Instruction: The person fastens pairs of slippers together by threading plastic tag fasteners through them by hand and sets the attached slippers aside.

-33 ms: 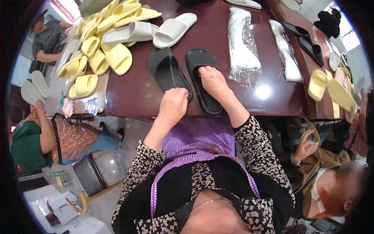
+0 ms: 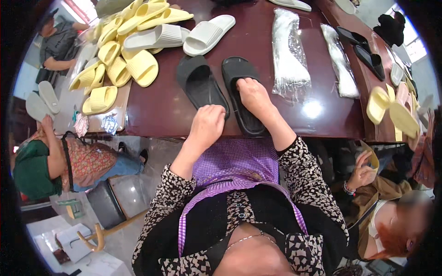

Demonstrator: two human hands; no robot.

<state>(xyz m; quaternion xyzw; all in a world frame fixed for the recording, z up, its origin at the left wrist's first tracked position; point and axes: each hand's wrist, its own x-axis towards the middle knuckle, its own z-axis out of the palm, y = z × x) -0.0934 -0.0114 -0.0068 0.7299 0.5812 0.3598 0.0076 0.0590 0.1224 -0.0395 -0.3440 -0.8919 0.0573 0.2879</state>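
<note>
A: Why do the two slippers lie with the heels toward the person?
B: I think it is for easy reach. The left black slipper (image 2: pixel 202 89) and the right black slipper (image 2: pixel 241 110) are side by side near the front edge of the counter (image 2: pixel 156 110), so each open heel end is close to one hand.
A: And what are the hands holding?
B: The left hand (image 2: pixel 208 123) has its fingers curled at the heel rim of the left one. The right hand (image 2: pixel 254 96) bends its fingers inside the right one, near the strap, perhaps to steady it. The fingertips are hidden, so I cannot tell if either hand really grips.
A: Does something stand in the way?
B: A grey slipper (image 2: pixel 209 36) lies just beyond the left toe, and yellow slippers (image 2: pixel 142 69) are piled farther left. These may limit sliding there. To the right, two wrapped white bundles (image 2: pixel 291 57) lie apart from the pair.
</note>
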